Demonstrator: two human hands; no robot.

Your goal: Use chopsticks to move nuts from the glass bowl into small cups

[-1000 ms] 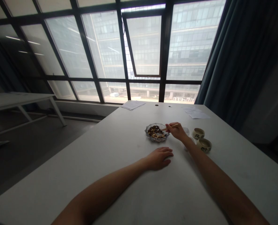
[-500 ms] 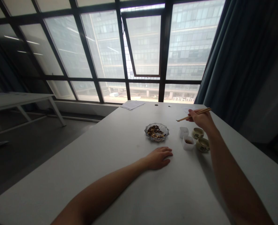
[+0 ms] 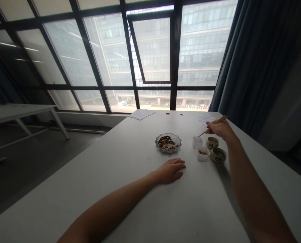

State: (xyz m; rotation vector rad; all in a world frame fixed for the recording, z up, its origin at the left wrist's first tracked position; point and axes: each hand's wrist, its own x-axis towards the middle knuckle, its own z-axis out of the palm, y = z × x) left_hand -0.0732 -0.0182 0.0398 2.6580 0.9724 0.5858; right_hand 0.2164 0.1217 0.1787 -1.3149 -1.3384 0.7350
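Observation:
My right hand is closed around a pair of wooden chopsticks, whose tips point down at the mouth of the farther white square cup. Whether the tips hold anything is too small to tell. Nearer to me stands a second white square cup with brownish bits inside. Two beige cups with dark characters, a farther one and a nearer one, sit to their right. My left hand lies flat on the table, fingers apart, in front of a scalloped glass bowl of mixed nuts or seeds.
The white table reaches toward the windows. Papers lie at its far left corner, and another sheet lies beyond my right hand. A second table stands at left; a blue curtain hangs at right.
My right hand has lowered the chopstick tips from above the table, right and down, to the farther white cup. My left hand keeps its place. The view has shifted slightly.

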